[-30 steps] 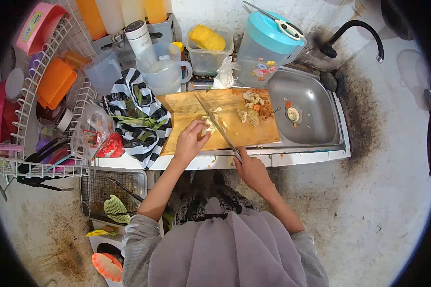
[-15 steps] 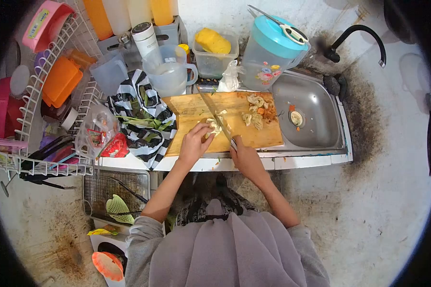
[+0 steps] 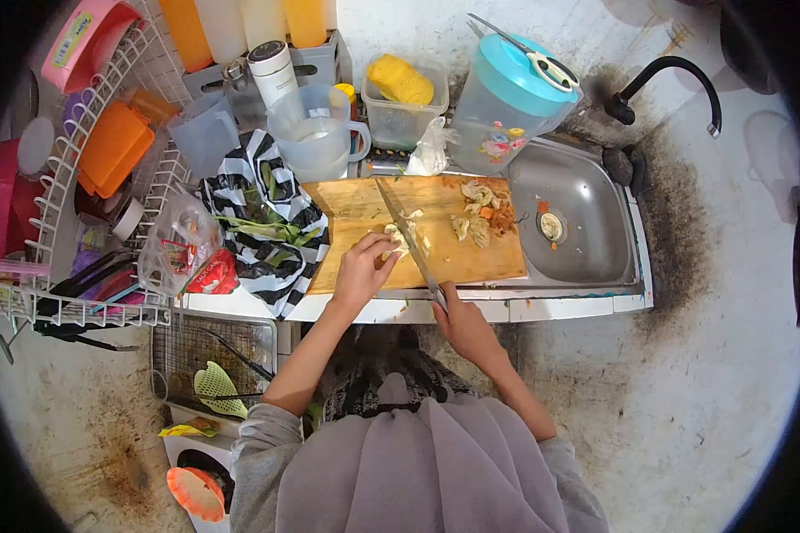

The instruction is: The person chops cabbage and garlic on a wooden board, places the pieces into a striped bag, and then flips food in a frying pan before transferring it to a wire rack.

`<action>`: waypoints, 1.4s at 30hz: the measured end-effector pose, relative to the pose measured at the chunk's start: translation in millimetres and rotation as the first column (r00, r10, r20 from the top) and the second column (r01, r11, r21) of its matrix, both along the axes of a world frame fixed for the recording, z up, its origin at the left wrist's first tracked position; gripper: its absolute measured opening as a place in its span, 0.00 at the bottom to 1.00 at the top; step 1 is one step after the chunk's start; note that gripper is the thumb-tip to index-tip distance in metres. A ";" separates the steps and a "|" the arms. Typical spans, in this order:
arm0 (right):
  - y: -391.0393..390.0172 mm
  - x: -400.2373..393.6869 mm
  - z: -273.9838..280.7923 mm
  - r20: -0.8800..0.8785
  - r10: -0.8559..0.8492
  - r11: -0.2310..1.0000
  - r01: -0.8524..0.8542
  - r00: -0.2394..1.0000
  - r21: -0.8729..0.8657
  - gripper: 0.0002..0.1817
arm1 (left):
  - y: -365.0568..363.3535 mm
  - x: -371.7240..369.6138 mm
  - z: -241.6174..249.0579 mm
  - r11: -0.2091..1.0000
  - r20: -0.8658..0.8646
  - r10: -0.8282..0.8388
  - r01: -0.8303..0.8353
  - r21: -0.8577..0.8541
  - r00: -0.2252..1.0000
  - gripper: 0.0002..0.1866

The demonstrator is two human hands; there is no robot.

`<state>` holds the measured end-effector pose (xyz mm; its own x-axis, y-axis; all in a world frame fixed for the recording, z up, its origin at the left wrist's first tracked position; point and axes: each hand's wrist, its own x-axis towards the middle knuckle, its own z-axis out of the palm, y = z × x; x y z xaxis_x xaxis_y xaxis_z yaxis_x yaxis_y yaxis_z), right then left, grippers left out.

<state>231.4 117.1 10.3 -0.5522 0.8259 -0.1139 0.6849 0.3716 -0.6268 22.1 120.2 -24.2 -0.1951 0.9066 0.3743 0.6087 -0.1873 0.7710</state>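
On a wooden cutting board (image 3: 351, 209) lie pale chopped pieces (image 3: 420, 238). My right hand (image 3: 458, 320) is closed round the handle of a long knife (image 3: 407, 229), whose blade slants up and left across the board beside the pieces. My left hand (image 3: 364, 274) rests at the board's lower middle, fingers bent and pressed on some pale pieces just left of the blade. At the board's right end sit wilted pale clumps (image 3: 478, 231) and orange scraps (image 3: 504, 218).
Right of the board is a steel sink (image 3: 587, 258) under a black faucet (image 3: 671, 64). Behind stand a blue-lidded jug (image 3: 507, 107), a measuring jug (image 3: 311, 147) and a tub (image 3: 404, 123). A checkered bag (image 3: 267, 231) and a dish rack (image 3: 62, 191) are at left.
My right hand and the knife handle have moved slightly down and right, toward the counter's front edge. The blade has shifted with them. My left hand has barely moved.
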 end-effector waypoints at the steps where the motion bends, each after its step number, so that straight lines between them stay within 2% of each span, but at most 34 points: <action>1: 0.2 -1.1 -0.1 0.043 0.001 1.000 -0.001 0.999 0.002 0.17 | 0.5 -0.1 0.3 1.000 0.009 0.005 -0.004 -0.016 1.000 0.08; 3: 2.1 -3.0 -0.7 0.090 0.004 1.000 -0.004 0.996 -0.001 0.17 | 0.6 -0.1 -0.3 0.999 0.023 0.011 -0.010 -0.036 1.000 0.08; 6: 8.8 -8.9 -2.1 0.120 -0.002 1.000 0.001 0.993 0.007 0.16 | 2.5 -0.1 -3.1 0.999 -0.020 -0.003 0.003 0.035 1.000 0.07; 8: 10.9 -18.2 -8.3 0.106 -0.013 0.994 0.001 0.994 0.106 0.15 | 4.1 -1.5 -8.1 0.989 -0.075 0.013 -0.001 0.148 0.997 0.07; 9: 12.0 -25.2 -9.9 0.103 -0.014 0.994 0.002 0.995 0.109 0.15 | 2.5 -1.7 -5.5 0.989 -0.078 0.012 0.000 0.151 0.997 0.07; 11: 12.1 -36.9 -13.2 0.216 -0.063 0.972 0.011 0.974 0.235 0.11 | -3.1 -0.3 -1.1 1.000 -0.026 0.019 -0.019 0.014 0.999 0.07; 15: 14.1 -39.3 -19.5 0.229 -0.056 0.944 -0.023 0.972 0.329 0.09 | -6.0 -2.3 -1.1 1.000 -0.013 -0.007 0.008 0.020 1.000 0.07; 18: 21.2 -24.1 -14.7 0.165 -0.002 0.956 -0.046 0.986 0.289 0.11 | -3.5 -4.8 -2.3 0.997 -0.096 -0.018 0.024 0.068 0.995 0.08; 20: 19.4 -10.1 -6.6 -0.030 0.002 0.984 0.004 1.000 0.179 0.15 | -2.1 -8.0 -3.9 0.997 -0.122 -0.066 0.069 0.022 0.990 0.08; 23: 12.8 1.8 0.5 -0.014 0.016 0.997 -0.015 1.000 0.077 0.16 | -2.1 -11.5 0.7 0.994 -0.147 -0.106 0.107 0.003 0.983 0.09; 27: 7.9 8.4 0.1 -0.020 0.013 0.995 -0.011 1.000 0.099 0.17 | -1.9 -12.1 3.7 0.991 -0.154 -0.106 0.117 0.065 0.982 0.09; 30: 9.2 9.1 5.6 0.040 0.005 1.000 -0.005 0.999 -0.011 0.16 | -1.2 -14.8 3.1 0.991 -0.119 -0.135 0.132 -0.035 0.984 0.09; 33: 15.6 9.9 -2.0 0.029 0.056 0.998 -0.057 0.998 0.021 0.16 | 1.4 -16.0 1.1 0.989 -0.128 -0.144 0.146 0.008 0.981 0.08; 36: 18.7 4.5 -3.1 0.108 0.063 0.997 -0.067 0.992 0.037 0.16 | -0.1 -15.4 0.6 0.990 -0.113 -0.134 0.129 -0.051 0.984 0.08; 38: 20.8 -3.6 -14.1 0.077 0.047 0.983 -0.060 0.996 0.175 0.15 | 1.8 -15.7 -1.3 0.989 -0.125 -0.132 0.139 0.046 0.983 0.08; 39: 21.1 -10.3 -12.7 0.076 0.050 0.983 -0.063 0.996 0.175 0.15 | 1.1 -15.4 -0.6 0.990 -0.125 -0.129 0.135 0.046 0.984 0.08; 41: 22.2 -24.1 -7.8 0.225 -0.017 0.990 -0.015 0.974 0.139 0.14 | -1.3 -14.0 1.4 0.995 -0.149 -0.097 0.098 0.000 0.984 0.06; 42: 26.1 -27.3 -9.7 0.222 -0.019 0.990 -0.014 0.975 0.143 0.14 | -1.7 -13.1 0.9 0.995 -0.152 -0.097 0.098 0.003 0.984 0.06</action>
<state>204.1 143.2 0.6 -0.5243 0.8438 -0.1143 0.8019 0.4441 -0.3996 9.0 118.5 -23.4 -0.0462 0.9144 0.4021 0.6966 -0.2590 0.6691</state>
